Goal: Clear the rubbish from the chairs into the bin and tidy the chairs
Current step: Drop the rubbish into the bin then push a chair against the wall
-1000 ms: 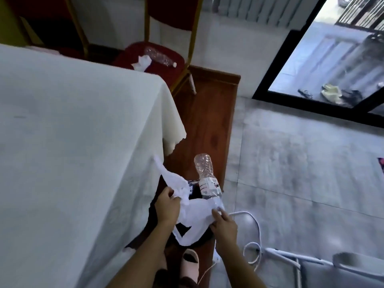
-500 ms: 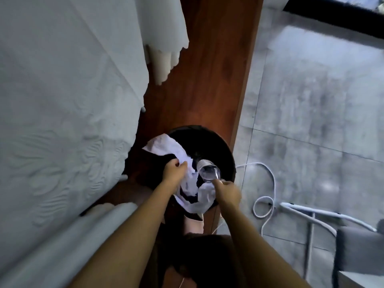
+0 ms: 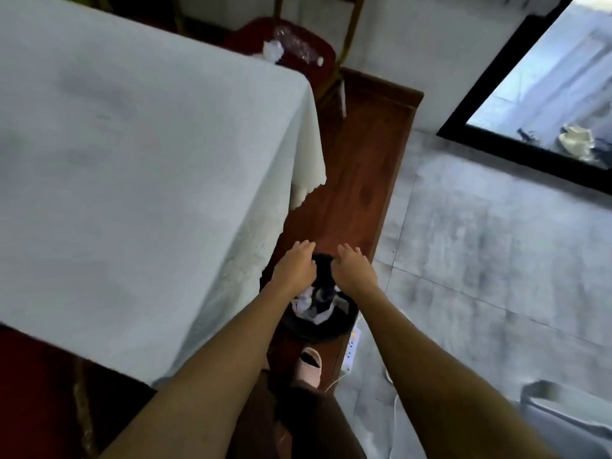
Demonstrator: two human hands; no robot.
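**Both hands empty above the bin, more rubbish on the far chair**

The black bin (image 3: 319, 329) stands on the reddish wooden floor strip (image 3: 361, 180), just beside the hanging edge of the white tablecloth (image 3: 132, 167) at the near right corner of the tabletop. Inside the bin lies crumpled white rubbish (image 3: 314, 308), with something dark mixed in; the blur hides what each piece is.

The left hand (image 3: 294, 268) and the right hand (image 3: 352, 270) hover side by side over the far half of the bin, palms down, fingers loosely spread and holding nothing. The two hands are near each other but apart, with the dark inside of the bin showing between them.

Beyond the far right corner of the tabletop stands a red-seated chair (image 3: 323, 58) with a gold-coloured frame. On its seat lie a crumpled white tissue (image 3: 273, 51) and, just beside it, a clear plastic bottle (image 3: 299, 49) on its side.

Below the bin, a foot in a pale pink slipper (image 3: 308, 362) rests on the wooden strip. A white power strip (image 3: 351, 346) lies at the right edge of that strip, where the grey tiled floor (image 3: 496, 260) begins.
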